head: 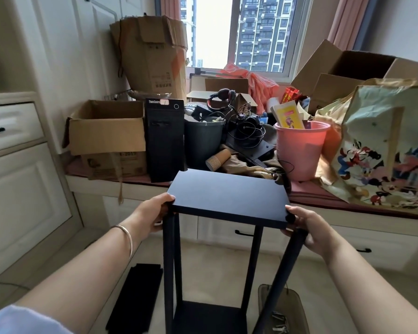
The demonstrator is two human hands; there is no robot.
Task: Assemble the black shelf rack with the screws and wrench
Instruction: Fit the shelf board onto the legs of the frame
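- Left hand (152, 214) grip closed on the near-left corner of the rack's top panel (227, 196), thumb on top, fingers hidden under the edge. Right hand (307, 229) grip wrapped on the near-right corner, thumb at the panel edge, palm against the front-right leg (282, 278).
- Black shelf rack (217, 249) stands upright on the floor, dead centre, with its bottom shelf (210, 317) at 6 o'clock.
- Spare black panel (138, 297) lies flat on the floor at 7 o'clock, so likely a shelf is not yet fitted.
- Plastic bag (285, 307) with screws (279, 321) at 5 o'clock, just beside the front-right leg. No wrench visible.
- Risk: the front-right leg looks splayed outward at its foot; loose joints could let the frame rack or drop the top panel if pushed sideways.
- Risk: the leg could catch the bag and scatter the screws.
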